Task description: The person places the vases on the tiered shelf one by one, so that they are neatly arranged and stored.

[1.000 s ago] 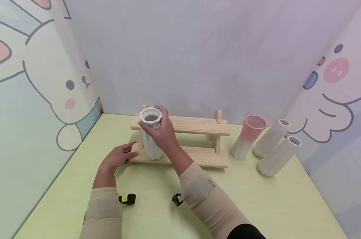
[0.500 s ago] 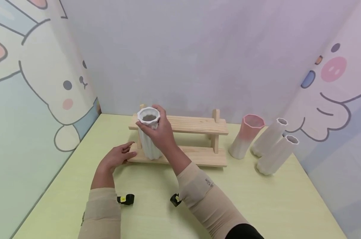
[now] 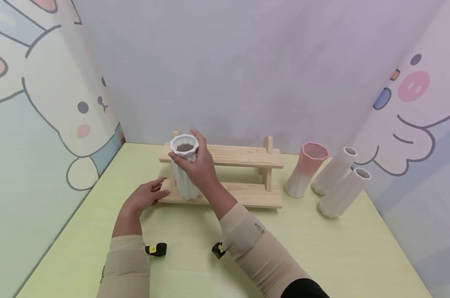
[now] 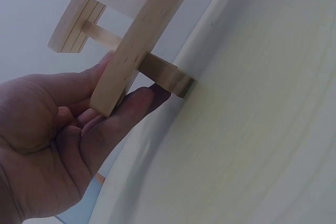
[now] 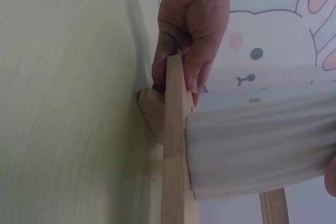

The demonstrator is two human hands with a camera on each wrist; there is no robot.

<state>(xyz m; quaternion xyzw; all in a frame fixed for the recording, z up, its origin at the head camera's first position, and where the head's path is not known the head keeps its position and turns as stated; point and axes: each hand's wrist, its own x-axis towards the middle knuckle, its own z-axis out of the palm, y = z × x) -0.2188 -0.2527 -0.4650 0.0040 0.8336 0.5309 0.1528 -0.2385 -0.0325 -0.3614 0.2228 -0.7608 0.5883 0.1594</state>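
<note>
Gripping the white ribbed vase (image 3: 185, 169) just under its rim, the right hand (image 3: 198, 165) holds it upright on the lower board of the wooden rack (image 3: 247, 156), at the rack's left end; the left hand (image 3: 144, 198) rests against that board's left edge on the green worktop (image 3: 321, 252). On the left wrist camera, the fingers (image 4: 113, 121) lie fairly straight, pressed to the board end. On the right wrist camera, the vase (image 5: 257, 145) sits against the board, the left hand (image 5: 191, 30) at the far edge.
</note>
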